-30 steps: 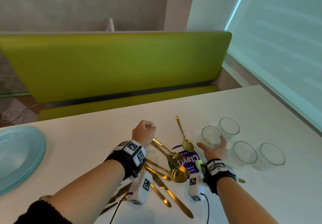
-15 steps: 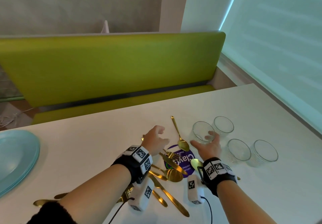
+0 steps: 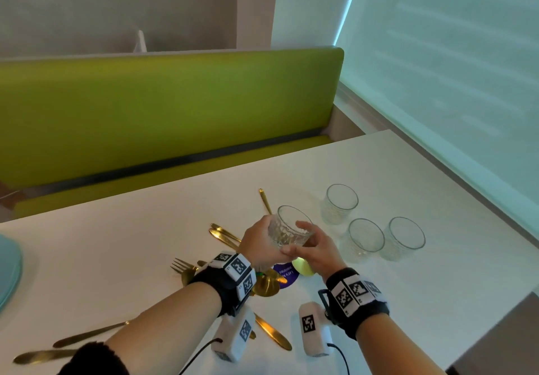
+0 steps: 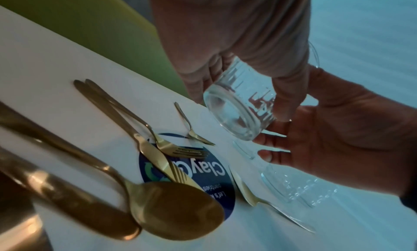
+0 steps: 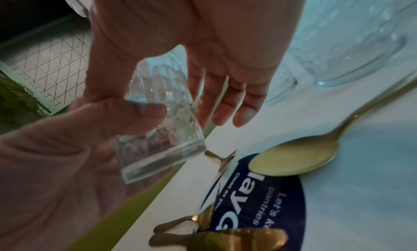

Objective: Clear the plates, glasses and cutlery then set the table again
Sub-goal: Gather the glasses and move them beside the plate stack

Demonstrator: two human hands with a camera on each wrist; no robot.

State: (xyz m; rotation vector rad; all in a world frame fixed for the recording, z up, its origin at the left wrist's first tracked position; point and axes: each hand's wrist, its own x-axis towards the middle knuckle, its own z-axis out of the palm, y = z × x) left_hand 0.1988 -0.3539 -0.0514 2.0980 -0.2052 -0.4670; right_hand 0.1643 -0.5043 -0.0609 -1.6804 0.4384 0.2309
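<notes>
A clear ribbed glass hangs tilted above the white table, between both hands. My left hand grips it, fingers and thumb curled round its wall. My right hand lies against its other side with straight fingers by the base. Three more glasses stand upright to the right. Gold cutlery lies scattered under the hands, a spoon among it.
A round purple sticker sits on the table under the cutlery. A pale blue plate shows at the left edge. More gold cutlery lies at the near left. A green bench runs behind the table.
The right hand has lifted the nearest glass off the table and brought it left. The left hand has come across and taken hold of it. My view has shifted right.
</notes>
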